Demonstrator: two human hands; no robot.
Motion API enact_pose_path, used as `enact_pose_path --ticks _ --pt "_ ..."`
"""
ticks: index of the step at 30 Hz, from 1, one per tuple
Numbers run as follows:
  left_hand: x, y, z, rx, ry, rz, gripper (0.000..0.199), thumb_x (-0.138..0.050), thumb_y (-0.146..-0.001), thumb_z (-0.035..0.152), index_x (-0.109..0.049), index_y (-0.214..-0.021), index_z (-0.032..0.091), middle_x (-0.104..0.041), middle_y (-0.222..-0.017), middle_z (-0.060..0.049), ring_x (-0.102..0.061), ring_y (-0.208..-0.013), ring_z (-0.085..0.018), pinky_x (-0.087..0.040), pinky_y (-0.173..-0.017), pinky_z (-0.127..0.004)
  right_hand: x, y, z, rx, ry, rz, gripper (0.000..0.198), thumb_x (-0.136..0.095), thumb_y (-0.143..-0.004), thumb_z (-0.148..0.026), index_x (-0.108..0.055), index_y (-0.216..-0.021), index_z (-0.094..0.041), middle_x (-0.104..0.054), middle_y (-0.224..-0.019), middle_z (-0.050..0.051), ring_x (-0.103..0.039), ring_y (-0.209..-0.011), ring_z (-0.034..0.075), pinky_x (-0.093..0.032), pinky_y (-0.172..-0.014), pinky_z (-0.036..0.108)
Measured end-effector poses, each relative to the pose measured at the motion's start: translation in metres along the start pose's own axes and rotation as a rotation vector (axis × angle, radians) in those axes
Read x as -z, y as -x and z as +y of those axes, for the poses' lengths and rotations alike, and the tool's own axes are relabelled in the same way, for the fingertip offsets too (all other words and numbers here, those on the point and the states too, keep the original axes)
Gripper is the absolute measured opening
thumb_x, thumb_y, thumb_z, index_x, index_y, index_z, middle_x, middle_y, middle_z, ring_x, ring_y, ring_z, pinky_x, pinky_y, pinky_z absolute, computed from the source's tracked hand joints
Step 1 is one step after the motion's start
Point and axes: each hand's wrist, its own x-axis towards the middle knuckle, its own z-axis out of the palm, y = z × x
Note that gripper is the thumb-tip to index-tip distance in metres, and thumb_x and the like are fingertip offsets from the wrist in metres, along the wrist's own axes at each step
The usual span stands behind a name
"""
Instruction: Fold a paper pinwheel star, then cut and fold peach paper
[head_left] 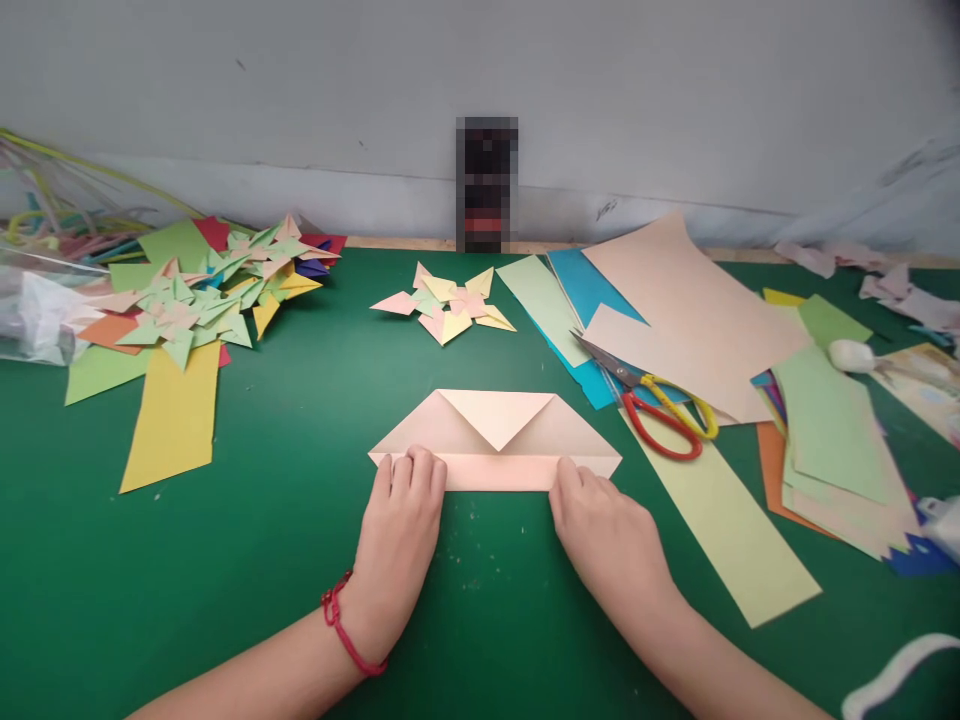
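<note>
A pale peach sheet of folded paper (499, 472) lies on the green table in front of me. Its top edge is folded down into a triangular flap, and a strip along the near edge is folded up. My left hand (405, 515), with a red cord bracelet at the wrist, grips the near left end with curled fingers. On the near right end, my right hand (600, 510) is closed over the same strip. The fingertips of both hands partly hide the paper's lower corners. Just beyond lies a folded paper star (450, 305) in pink, yellow and green.
Red-and-yellow-handled scissors (660, 400) rest on large peach sheets (697, 310) at the right. A pale green strip (720, 520) reaches toward me there. Folded paper stars (187, 305) and a yellow strip (172, 420) are piled at the left. A wall closes off the back.
</note>
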Motion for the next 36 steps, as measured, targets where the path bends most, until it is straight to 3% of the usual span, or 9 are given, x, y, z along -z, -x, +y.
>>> enact_pose_path --ticks 7,10,15,18,22,27,29,33,36 --pt "-0.004 -0.001 0.0 -0.151 0.217 0.089 0.029 -0.037 -0.084 0.006 -0.051 -0.109 0.012 -0.051 -0.109 -0.013 -0.05 -0.091 -0.023 -0.043 -0.077 -0.036 -0.006 -0.009 -0.014 0.091 -0.195 0.141 0.027 -0.042 -0.088 -0.019 -0.047 -0.061 -0.019 -0.05 -0.049 -0.002 -0.048 -0.047 0.012 -0.022 -0.049 0.026" --pt "-0.008 -0.007 0.002 -0.224 0.298 0.101 0.023 -0.037 -0.086 0.009 -0.05 -0.104 0.015 -0.052 -0.1 -0.008 -0.05 -0.084 -0.02 -0.042 -0.071 -0.033 -0.008 -0.013 -0.023 0.169 -0.307 0.165 0.029 -0.041 -0.089 -0.019 -0.048 -0.061 -0.018 -0.051 -0.054 -0.001 -0.049 -0.052 0.012 -0.025 -0.054 0.026" --pt "-0.013 -0.019 0.002 -0.184 0.433 0.119 0.013 -0.039 -0.09 0.025 -0.05 -0.086 0.017 -0.049 -0.083 -0.005 -0.047 -0.074 -0.019 -0.039 -0.063 -0.032 -0.01 -0.018 -0.03 0.196 -0.424 0.172 0.028 -0.042 -0.089 -0.021 -0.05 -0.062 -0.018 -0.053 -0.058 -0.001 -0.05 -0.057 0.011 -0.027 -0.058 0.025" --pt "-0.013 -0.018 0.0 -0.157 0.448 0.12 0.017 -0.038 -0.091 0.03 -0.049 -0.086 0.017 -0.049 -0.083 -0.005 -0.047 -0.075 -0.021 -0.038 -0.063 -0.033 -0.009 -0.018 -0.029 0.115 -0.386 0.152 0.029 -0.043 -0.088 -0.023 -0.049 -0.06 -0.018 -0.054 -0.055 -0.002 -0.051 -0.055 0.011 -0.026 -0.055 0.025" --pt "-0.009 -0.009 -0.011 -0.12 0.404 0.036 0.012 -0.038 -0.088 0.014 -0.048 -0.084 0.018 -0.047 -0.078 -0.004 -0.046 -0.068 -0.019 -0.037 -0.061 -0.032 -0.008 -0.013 -0.021 -0.001 -0.242 0.101 0.03 -0.042 -0.088 -0.023 -0.047 -0.059 -0.018 -0.054 -0.051 -0.002 -0.051 -0.048 0.011 -0.019 -0.047 0.025" --pt "-0.005 -0.007 -0.024 -0.199 0.371 -0.005 0.012 -0.038 -0.085 0.01 -0.048 -0.085 0.017 -0.049 -0.081 -0.005 -0.049 -0.072 -0.02 -0.039 -0.065 -0.034 -0.002 -0.007 -0.018 0.0 -0.132 0.096 0.029 -0.04 -0.089 -0.02 -0.046 -0.061 -0.018 -0.05 -0.051 -0.001 -0.047 -0.046 0.011 -0.019 -0.047 0.025" --pt "-0.004 -0.009 -0.023 -0.292 0.388 0.04 0.012 -0.039 -0.084 0.009 -0.048 -0.086 0.016 -0.05 -0.086 -0.006 -0.05 -0.078 -0.021 -0.04 -0.069 -0.035 0.001 -0.007 -0.022 0.058 -0.143 0.108 0.027 -0.041 -0.089 -0.018 -0.047 -0.063 -0.018 -0.05 -0.056 0.0 -0.047 -0.052 0.013 -0.024 -0.051 0.026" --pt "-0.007 -0.014 -0.013 -0.416 0.495 0.112 0.016 -0.04 -0.085 0.012 -0.05 -0.097 0.015 -0.053 -0.095 -0.008 -0.05 -0.086 -0.021 -0.041 -0.075 -0.035 0.004 -0.006 -0.032 0.345 -0.275 0.086 0.013 -0.043 -0.086 -0.016 -0.055 -0.081 -0.018 -0.054 -0.072 0.004 -0.047 -0.066 0.018 -0.03 -0.061 0.031" --pt "-0.01 -0.017 -0.01 -0.442 0.541 0.115 0.019 -0.039 -0.088 0.015 -0.05 -0.103 0.016 -0.054 -0.098 -0.007 -0.051 -0.086 -0.021 -0.041 -0.076 -0.034 0.003 -0.004 -0.034 0.403 -0.316 0.047 0.016 -0.046 -0.085 -0.017 -0.056 -0.097 -0.017 -0.055 -0.084 0.006 -0.046 -0.074 0.02 -0.031 -0.065 0.033"
